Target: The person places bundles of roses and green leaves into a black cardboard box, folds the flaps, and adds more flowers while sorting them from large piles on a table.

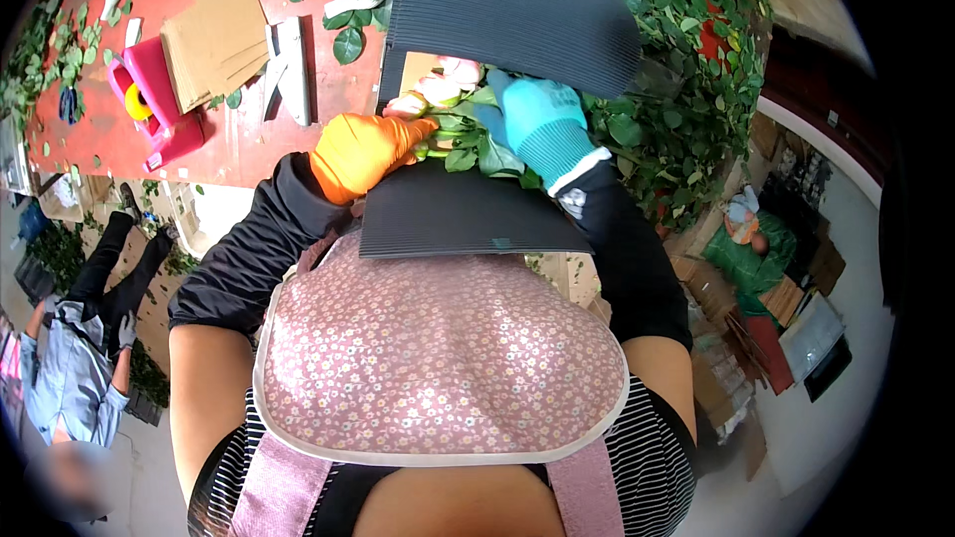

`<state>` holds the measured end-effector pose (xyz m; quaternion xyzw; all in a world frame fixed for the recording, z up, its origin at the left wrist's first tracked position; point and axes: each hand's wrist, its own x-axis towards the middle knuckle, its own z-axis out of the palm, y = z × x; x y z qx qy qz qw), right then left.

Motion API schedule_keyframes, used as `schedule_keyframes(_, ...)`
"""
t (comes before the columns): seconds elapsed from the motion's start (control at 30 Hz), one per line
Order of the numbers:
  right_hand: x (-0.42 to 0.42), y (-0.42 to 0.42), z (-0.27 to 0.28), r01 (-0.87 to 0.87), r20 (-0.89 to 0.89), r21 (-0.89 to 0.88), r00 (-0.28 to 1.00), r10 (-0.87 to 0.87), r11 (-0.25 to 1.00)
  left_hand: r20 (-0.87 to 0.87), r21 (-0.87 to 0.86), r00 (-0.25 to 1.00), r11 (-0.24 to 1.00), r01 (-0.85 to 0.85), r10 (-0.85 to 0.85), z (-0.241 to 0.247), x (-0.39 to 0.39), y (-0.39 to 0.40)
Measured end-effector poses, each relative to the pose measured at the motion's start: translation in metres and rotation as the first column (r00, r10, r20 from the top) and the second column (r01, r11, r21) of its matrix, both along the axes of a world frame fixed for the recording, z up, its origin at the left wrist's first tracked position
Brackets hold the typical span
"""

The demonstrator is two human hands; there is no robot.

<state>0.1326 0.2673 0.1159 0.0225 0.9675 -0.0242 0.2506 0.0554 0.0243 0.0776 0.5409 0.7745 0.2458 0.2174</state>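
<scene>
Several pale pink roses (440, 88) with green leaves lie between two flaps of a black corrugated sheet, the upper flap (507, 7) beyond them and the lower flap (470, 212) near my apron. My left hand (365, 153), in an orange glove, has its fingers at the stems just below the blooms; its fingertips are partly hidden. My right hand (533, 123), in a turquoise knitted glove, rests on the leaves at the right side of the roses, fingers spread. Whether it grips a stem I cannot tell. A piece of brown cardboard (419, 71) shows behind the blooms.
On the red table (246, 156) lie a pink tape dispenser (160, 101), a stack of brown cardboard sheets (216, 37) and a white-and-grey stapler-like tool (291, 71). Leafy stems (686, 112) heap at the right. A person (74, 358) stands at the lower left; another (753, 239) is at the right.
</scene>
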Motion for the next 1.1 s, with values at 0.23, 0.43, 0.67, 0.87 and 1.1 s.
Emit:
schedule_keyframes(0.23, -0.006, -0.005, 0.017, -0.011, 0.106, 0.061, 0.994, 0.005, 0.998, 0.007, -0.020, 1.000, 1.000, -0.008, 0.008, -0.007, 0.005, -0.001)
schedule_keyframes(0.43, 0.019, 0.016, 0.075, 0.055, 0.178, -0.523, 0.983, 0.046, 0.850, 0.083, 0.050, 0.994, 0.996, -0.070, 0.066, -0.008, 0.006, -0.001)
schedule_keyframes(0.67, 0.033, 0.014, -0.010, 0.407, 0.452, -0.638, 0.885, -0.111, 0.654, 0.081, 0.116, 0.997, 0.993, -0.027, 0.017, -0.007, -0.003, 0.003)
schedule_keyframes(0.87, -0.006, -0.013, 0.013, -0.177, -0.215, -0.317, 0.970, 0.111, 0.932, 0.098, 0.089, 0.994, 0.994, -0.057, 0.048, -0.011, 0.003, -0.001)
schedule_keyframes(1.1, -0.020, -0.037, -0.021, -0.178, -0.021, -0.289, 0.984, 0.179, 0.941, 0.028, 0.056, 0.998, 0.997, -0.055, 0.053, -0.002, 0.004, 0.006)
